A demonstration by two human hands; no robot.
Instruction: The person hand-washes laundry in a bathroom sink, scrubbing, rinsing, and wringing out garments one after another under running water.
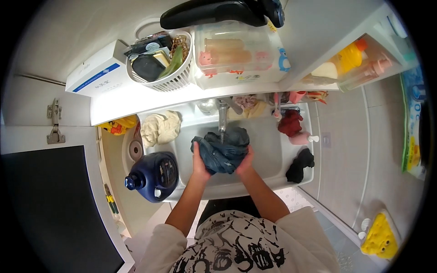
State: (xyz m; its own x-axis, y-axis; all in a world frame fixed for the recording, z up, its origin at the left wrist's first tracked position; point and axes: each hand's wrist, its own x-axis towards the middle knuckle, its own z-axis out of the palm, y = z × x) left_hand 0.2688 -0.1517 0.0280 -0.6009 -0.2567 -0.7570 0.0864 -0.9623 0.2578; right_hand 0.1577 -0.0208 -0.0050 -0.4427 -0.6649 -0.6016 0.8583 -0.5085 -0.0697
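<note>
A bunched dark blue cloth [223, 152] is in the white sink [268, 159], under the metal faucet [222, 116]. Water appears to run from the spout onto it. My left hand [200, 164] grips the cloth's left side, thumb up along the folds. From the right, my right hand [244, 163] holds the opposite side, its fingers partly hidden beneath the fabric. Whether the cloth is a garment I cannot tell.
A cream cloth [160, 128] and a blue detergent jug [157, 176] stand left of the basin. On the right rim lie a dark red cloth [290, 123], a pink bottle [301, 138] and a black cloth [300, 165]. A loaded shelf [191, 96] overhangs the faucet.
</note>
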